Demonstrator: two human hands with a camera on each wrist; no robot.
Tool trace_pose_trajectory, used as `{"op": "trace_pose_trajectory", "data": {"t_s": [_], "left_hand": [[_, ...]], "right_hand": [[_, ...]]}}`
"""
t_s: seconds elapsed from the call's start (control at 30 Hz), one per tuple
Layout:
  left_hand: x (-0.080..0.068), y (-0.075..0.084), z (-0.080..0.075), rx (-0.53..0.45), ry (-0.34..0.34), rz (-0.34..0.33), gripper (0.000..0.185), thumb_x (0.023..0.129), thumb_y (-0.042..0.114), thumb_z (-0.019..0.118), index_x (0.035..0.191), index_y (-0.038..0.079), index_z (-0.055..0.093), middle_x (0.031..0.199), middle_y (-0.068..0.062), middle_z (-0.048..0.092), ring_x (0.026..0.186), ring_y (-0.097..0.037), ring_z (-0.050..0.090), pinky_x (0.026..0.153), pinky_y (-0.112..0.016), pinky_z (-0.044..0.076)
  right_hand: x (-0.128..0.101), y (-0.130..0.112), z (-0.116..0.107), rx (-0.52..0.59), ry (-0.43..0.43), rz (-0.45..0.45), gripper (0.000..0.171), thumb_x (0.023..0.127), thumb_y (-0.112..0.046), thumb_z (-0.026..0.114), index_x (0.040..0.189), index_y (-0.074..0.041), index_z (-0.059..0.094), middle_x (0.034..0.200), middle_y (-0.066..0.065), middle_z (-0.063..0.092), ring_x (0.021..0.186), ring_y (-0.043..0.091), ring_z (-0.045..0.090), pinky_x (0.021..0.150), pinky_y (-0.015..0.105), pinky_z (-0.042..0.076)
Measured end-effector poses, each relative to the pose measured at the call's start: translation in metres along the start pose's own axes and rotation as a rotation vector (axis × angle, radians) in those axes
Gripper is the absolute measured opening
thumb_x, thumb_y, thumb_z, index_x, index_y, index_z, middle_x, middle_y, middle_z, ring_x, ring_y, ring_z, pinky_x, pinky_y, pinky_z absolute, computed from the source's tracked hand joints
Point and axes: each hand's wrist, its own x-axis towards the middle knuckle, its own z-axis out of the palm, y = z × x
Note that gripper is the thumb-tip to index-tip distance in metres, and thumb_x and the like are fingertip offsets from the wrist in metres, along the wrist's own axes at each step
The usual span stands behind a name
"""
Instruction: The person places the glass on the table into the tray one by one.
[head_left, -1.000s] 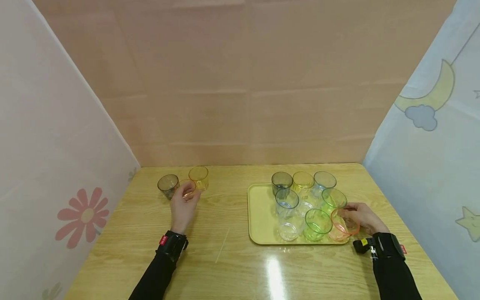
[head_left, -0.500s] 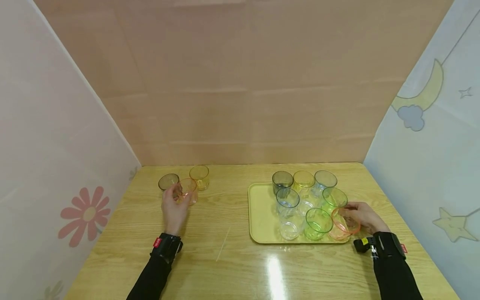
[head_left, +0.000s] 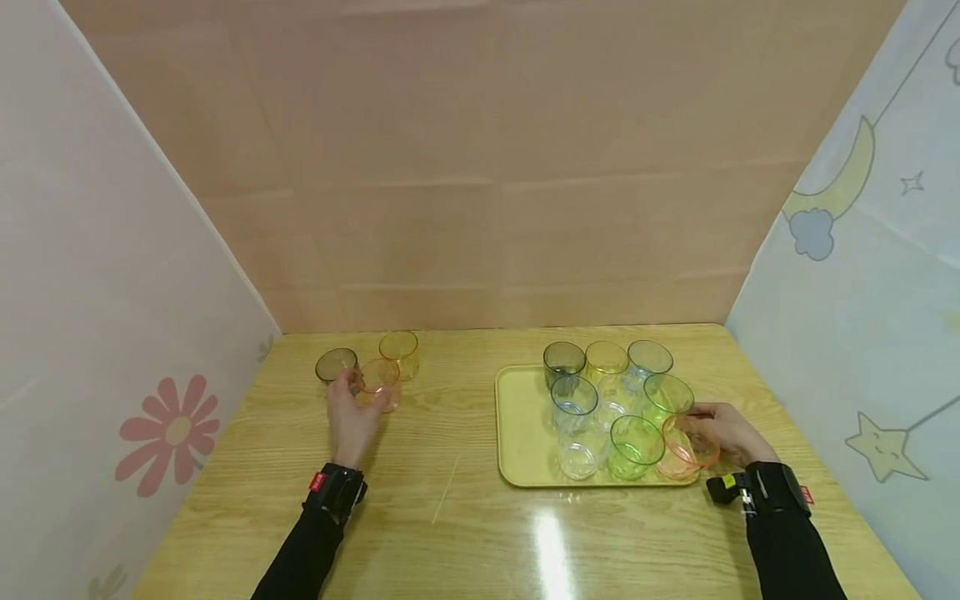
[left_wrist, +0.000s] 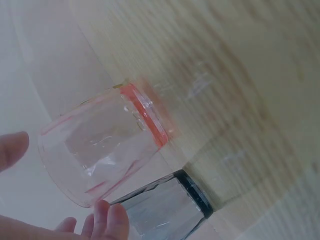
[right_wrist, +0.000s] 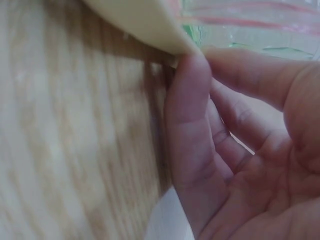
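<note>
Setting down the orange-rimmed cup [head_left: 377, 379] on the far left of the worktop [head_left: 450, 517], the left hand [head_left: 349, 417] now has it lower and nearer than a second ago, when it was between the grey cup [head_left: 335, 365] and the amber cup [head_left: 398, 351]. It now sits just in front of that pair, forming a close cluster of three. The left wrist view shows the fingers [left_wrist: 111, 220] and thumb loosely curved about the cup's wall, with its base close to or on the wood and the grey cup [left_wrist: 165, 207] just beside it; I judge the placing nearly finished, the grip about to ease.

The right hand [head_left: 723, 433] has not moved across the three head views. Its fingers are curled round a second orange cup [head_left: 686, 450] at the near right corner of the yellow tray [head_left: 517, 425], with the thumb [right_wrist: 187, 125] by the tray's edge, so this cup looks ready to go next.

On room: the tray's cups stand packed, the green cup [head_left: 636, 446] touching or nearly touching the held one, so lifting straight up is the safe way out. The broad bare strip of worktop between tray and left cluster gives free passage. The left cluster stands well in from the flower-printed side panel [head_left: 112, 333] and the back wall.
</note>
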Motion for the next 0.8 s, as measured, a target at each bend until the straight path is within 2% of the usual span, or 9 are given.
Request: {"op": "trace_pose_trajectory", "data": {"t_s": [0.07, 0.17, 0.27, 0.37, 0.5, 0.63, 0.8], "left_hand": [[0.002, 0.000, 0.001, 0.005, -0.033, -0.015, 0.070, 0.081, 0.018, 0.079, 0.136, -0.006, 0.043, 0.130, -0.027, 0.045, 0.118, -0.042, 0.046, 0.096, -0.052, 0.041], [0.005, -0.001, 0.002, 0.027, -0.085, -0.045, 0.070, 0.080, 0.023, 0.080, 0.131, -0.006, 0.042, 0.132, -0.028, 0.045, 0.124, -0.041, 0.043, 0.102, -0.055, 0.038], [0.008, -0.003, 0.003, 0.052, -0.132, -0.072, 0.077, 0.081, 0.026, 0.080, 0.138, -0.006, 0.038, 0.138, -0.028, 0.043, 0.129, -0.041, 0.042, 0.106, -0.056, 0.036], [0.013, -0.004, 0.003, 0.057, -0.172, -0.101, 0.089, 0.082, 0.027, 0.078, 0.148, -0.006, 0.029, 0.143, -0.029, 0.041, 0.133, -0.042, 0.040, 0.109, -0.055, 0.036], [0.018, -0.005, 0.005, 0.022, -0.224, -0.156, 0.093, 0.084, 0.029, 0.077, 0.152, -0.002, 0.020, 0.149, -0.028, 0.036, 0.136, -0.042, 0.038, 0.108, -0.056, 0.038], [0.021, -0.007, 0.007, -0.011, -0.256, -0.178, 0.091, 0.086, 0.027, 0.076, 0.152, 0.001, 0.020, 0.150, -0.026, 0.034, 0.137, -0.041, 0.036, 0.107, -0.055, 0.039], [0.022, -0.010, 0.009, -0.043, -0.258, -0.184, 0.087, 0.084, 0.024, 0.078, 0.148, 0.001, 0.023, 0.147, -0.024, 0.036, 0.134, -0.040, 0.038, 0.103, -0.053, 0.042]], "right_hand": [[0.000, -0.001, 0.000, 0.013, -0.002, 0.003, 0.041, 0.102, -0.020, 0.054, 0.125, 0.014, 0.050, 0.088, 0.006, 0.060, 0.066, 0.015, 0.054, 0.059, 0.034, 0.048], [0.001, -0.002, 0.000, 0.040, -0.006, 0.003, 0.035, 0.101, -0.021, 0.056, 0.116, 0.011, 0.054, 0.074, 0.002, 0.052, 0.060, 0.013, 0.048, 0.056, 0.032, 0.045], [0.002, -0.003, -0.001, 0.055, -0.006, 0.003, 0.030, 0.101, -0.022, 0.056, 0.107, 0.008, 0.056, 0.065, 0.000, 0.042, 0.055, 0.012, 0.042, 0.053, 0.031, 0.041], [0.001, -0.003, 0.000, 0.034, -0.003, 0.002, 0.030, 0.101, -0.022, 0.056, 0.108, 0.007, 0.057, 0.069, 0.001, 0.046, 0.057, 0.012, 0.044, 0.053, 0.031, 0.042], [0.000, -0.003, 0.001, 0.029, 0.004, 0.021, 0.030, 0.101, -0.022, 0.056, 0.110, 0.006, 0.057, 0.075, 0.003, 0.049, 0.059, 0.013, 0.045, 0.055, 0.032, 0.043], [0.000, -0.003, 0.002, 0.015, 0.006, 0.021, 0.031, 0.101, -0.023, 0.056, 0.113, 0.006, 0.058, 0.080, 0.004, 0.053, 0.061, 0.013, 0.049, 0.057, 0.032, 0.045], [0.001, -0.002, 0.001, 0.014, 0.006, 0.013, 0.032, 0.101, -0.026, 0.057, 0.110, 0.005, 0.058, 0.077, 0.003, 0.052, 0.059, 0.013, 0.047, 0.056, 0.032, 0.044]]}}
